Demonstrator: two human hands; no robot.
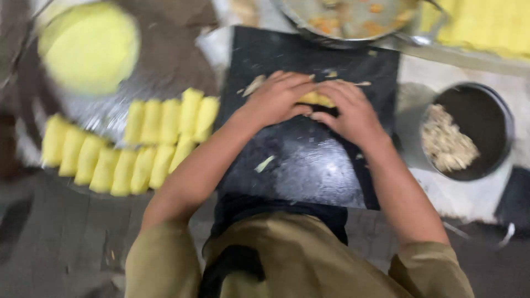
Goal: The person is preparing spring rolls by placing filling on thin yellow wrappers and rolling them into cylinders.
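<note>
Both my hands press down on a yellow roll [316, 99] lying on a black work board [309, 160]. My left hand [276, 98] covers the roll's left part, fingers curled over it. On the right part rests my right hand [350, 110], its fingers meeting the left hand's. Only a small strip of the yellow wrapper shows between them. The picture is blurred.
Several finished yellow rolls [143, 146] lie in rows on a round metal tray [99, 110] at the left, beside a stack of round yellow wrappers [88, 47]. A dark bowl with pale shredded filling [466, 132] stands at the right. A metal pan [348, 19] sits beyond the board.
</note>
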